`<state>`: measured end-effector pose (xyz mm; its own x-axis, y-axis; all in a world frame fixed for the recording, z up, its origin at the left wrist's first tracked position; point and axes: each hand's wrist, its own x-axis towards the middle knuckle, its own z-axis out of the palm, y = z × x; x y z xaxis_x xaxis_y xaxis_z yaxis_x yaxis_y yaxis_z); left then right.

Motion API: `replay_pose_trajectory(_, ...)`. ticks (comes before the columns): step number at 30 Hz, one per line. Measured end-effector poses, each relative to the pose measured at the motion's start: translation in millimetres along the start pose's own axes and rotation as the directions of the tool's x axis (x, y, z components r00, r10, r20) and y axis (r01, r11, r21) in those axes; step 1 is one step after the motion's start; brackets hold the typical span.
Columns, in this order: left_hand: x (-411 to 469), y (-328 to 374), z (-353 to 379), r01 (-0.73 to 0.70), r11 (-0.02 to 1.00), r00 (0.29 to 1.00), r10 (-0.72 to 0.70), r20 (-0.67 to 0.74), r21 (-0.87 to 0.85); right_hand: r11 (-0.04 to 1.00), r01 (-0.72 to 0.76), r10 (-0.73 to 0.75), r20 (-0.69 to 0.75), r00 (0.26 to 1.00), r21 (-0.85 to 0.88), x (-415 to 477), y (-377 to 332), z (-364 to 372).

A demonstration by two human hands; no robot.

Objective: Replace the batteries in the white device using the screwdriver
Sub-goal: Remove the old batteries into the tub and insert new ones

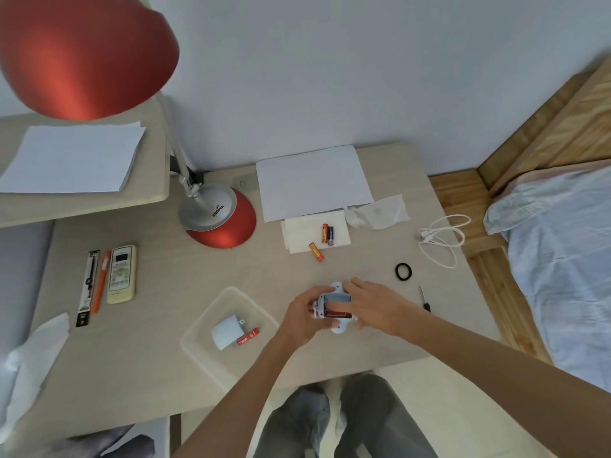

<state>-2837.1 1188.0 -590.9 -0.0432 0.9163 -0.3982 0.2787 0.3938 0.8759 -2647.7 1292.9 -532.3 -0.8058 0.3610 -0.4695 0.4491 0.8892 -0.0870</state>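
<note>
So, just below the middle of the frame the left hand (302,317) curls round the white device (340,298), whose battery bay is open with a red battery (337,314) in it. The right hand (373,305) lays fairly straight fingers across it, one fingertip in the bay. The screwdriver (425,299) lies on the desk (165,259) to the right of the hands; spare batteries (327,233) rest higher up, on a tissue (297,229).

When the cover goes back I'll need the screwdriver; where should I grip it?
Pinch the black handle end of the screwdriver, coming from above with the right hand: it lies flat on the table, handle nearest you, thin shaft pointing away.
</note>
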Motion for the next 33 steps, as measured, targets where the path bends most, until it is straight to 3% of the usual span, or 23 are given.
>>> replay_pose_trajectory(14,5.2,-1.5,0.9,0.013,0.993,1.000,-0.010,0.029,-0.116,0.997,0.067,-0.062,0.092,0.994,-0.048,7.0,8.3,-5.5)
replay_pose_trajectory(25,1.7,1.8,-2.9,0.012,0.988,1.000,-0.007,0.030,-0.151,0.994,0.111,-0.110,-0.092,0.990,-0.002,-5.1,13.8,23.1)
replay_pose_trajectory(30,-2.4,0.1,-3.5,0.023,0.982,1.000,-0.020,0.021,-0.186,0.975,-0.005,0.052,-0.208,0.977,0.221,-19.1,6.4,39.4)
replay_pose_trajectory(33,-4.6,-1.3,-0.9,0.028,0.982,1.000,-0.027,0.007,-0.187,0.838,-0.140,0.296,-0.224,0.928,0.528,-26.3,-8.7,49.5)
